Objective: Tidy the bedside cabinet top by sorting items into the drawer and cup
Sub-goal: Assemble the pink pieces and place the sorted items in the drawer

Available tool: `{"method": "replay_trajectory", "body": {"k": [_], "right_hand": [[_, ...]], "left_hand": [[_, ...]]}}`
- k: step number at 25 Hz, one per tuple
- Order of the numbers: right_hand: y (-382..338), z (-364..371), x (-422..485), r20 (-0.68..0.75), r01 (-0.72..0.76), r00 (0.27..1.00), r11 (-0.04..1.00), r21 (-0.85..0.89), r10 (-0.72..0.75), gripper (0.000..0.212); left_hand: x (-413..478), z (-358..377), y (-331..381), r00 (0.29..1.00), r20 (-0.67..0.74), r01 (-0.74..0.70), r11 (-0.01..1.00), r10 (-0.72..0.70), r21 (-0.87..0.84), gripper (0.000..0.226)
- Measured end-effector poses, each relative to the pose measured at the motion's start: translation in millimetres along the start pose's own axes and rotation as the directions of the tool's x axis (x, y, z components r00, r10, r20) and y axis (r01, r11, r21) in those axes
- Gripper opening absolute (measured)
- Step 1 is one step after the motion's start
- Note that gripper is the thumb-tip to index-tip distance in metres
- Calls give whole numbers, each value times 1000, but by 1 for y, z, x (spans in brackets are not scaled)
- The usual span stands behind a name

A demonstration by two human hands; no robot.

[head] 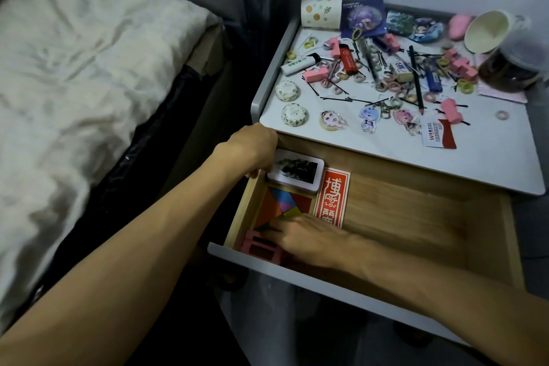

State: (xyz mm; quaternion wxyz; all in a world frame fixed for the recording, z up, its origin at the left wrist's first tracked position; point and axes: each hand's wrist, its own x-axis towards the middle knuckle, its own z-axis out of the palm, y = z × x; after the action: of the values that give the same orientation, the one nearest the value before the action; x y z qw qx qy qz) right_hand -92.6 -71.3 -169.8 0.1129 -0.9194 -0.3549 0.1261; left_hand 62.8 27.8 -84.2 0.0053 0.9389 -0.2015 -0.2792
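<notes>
The wooden drawer (pixel 416 217) of the bedside cabinet is pulled out. My left hand (pixel 252 148) grips a white tin with a dark picture (pixel 295 171) at the drawer's back left corner. My right hand (pixel 309 239) rests low in the drawer's front left, fingers on a pink block piece (pixel 261 246) beside a coloured tangram (pixel 282 205) and a red card (pixel 331 197). The cabinet top (pixel 490 140) is strewn with lighters, pink blocks, hair rings, bobby pins, pencils and keychains. A paper cup (pixel 322 10) lies tipped at the back left.
A white mug (pixel 490 31) lies on its side at the back right next to a clear jar (pixel 517 68). A bed with a pale cover (pixel 74 83) stands to the left, with a dark gap between it and the cabinet.
</notes>
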Motion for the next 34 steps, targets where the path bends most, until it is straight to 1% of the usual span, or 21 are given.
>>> {"method": "replay_trajectory", "body": {"k": [3, 6, 11, 14, 16, 17, 19, 20, 22, 23, 25, 26, 27, 28, 29, 30, 32, 34], "right_hand": [[4, 6, 1, 7, -54, 999, 994, 98, 54, 41], [5, 9, 3, -8, -56, 998, 988, 143, 57, 44], [5, 10, 3, 2, -68, 998, 990, 121, 69, 49], [4, 4, 0, 4, -73, 997, 995, 75, 73, 52], [10, -8, -8, -42, -112, 993, 993, 34, 113, 52], [16, -18, -15, -79, -141, 987, 990, 16, 142, 49], [30, -45, -32, -186, -192, 964, 981, 6, 190, 36], [39, -61, -42, -254, -219, 942, 975, 25, 219, 30], [58, -91, -59, -380, -287, 875, 954, 88, 299, 24], [69, -106, -66, -434, -336, 828, 934, 124, 355, 21], [91, -130, -76, -525, -443, 698, 870, 218, 487, 18], [104, -139, -82, -550, -492, 622, 825, 279, 557, 17], [115, -146, -87, -555, -534, 548, 772, 344, 626, 17], [126, -152, -93, -552, -569, 479, 720, 397, 683, 17], [136, -156, -99, -542, -609, 420, 669, 427, 728, 17], [145, -159, -105, -528, -668, 371, 615, 419, 764, 18], [162, -161, -118, -484, -819, 300, 482, 311, 822, 22], [173, -161, -132, -417, -903, 237, 357, 239, 878, 27]], "left_hand": [[-1, 0, 0, 1000, 5, -3, 1000, 2, 10, 18], [-4, -1, 0, 1000, 13, -6, 999, 6, 48, 19], [-10, -5, 4, 1000, 13, -6, 998, 5, 70, 20], [-15, -9, 11, 1000, -6, 26, 991, -25, 131, 15], [-18, -17, 15, 997, -60, 58, 983, -48, 173, 6], [-19, -21, 15, 992, -115, 70, 980, -49, 186, 4], [-18, -31, 13, 967, -254, 70, 985, -27, 159, 10], [-16, -36, 13, 948, -319, 48, 994, -13, 101, 17], [-13, -44, 15, 896, -444, -44, 997, 11, -66, 21], [-12, -48, 19, 855, -517, -119, 984, 35, -130, 20], [-4, -58, 33, 771, -631, -277, 939, 90, -205, 19], [3, -63, 40, 745, -657, -329, 921, 117, -208, 21], [11, -67, 47, 733, -666, -343, 921, 140, -184, 26], [21, -71, 54, 734, -661, -323, 936, 156, -138, 31], [30, -74, 60, 749, -640, -278, 958, 169, -72, 34], [39, -75, 65, 769, -613, -229, 974, 182, 2, 33], [56, -74, 73, 790, -576, -171, 977, 212, 124, 25], [66, -73, 77, 780, -579, -158, 970, 236, 183, 17]]}}
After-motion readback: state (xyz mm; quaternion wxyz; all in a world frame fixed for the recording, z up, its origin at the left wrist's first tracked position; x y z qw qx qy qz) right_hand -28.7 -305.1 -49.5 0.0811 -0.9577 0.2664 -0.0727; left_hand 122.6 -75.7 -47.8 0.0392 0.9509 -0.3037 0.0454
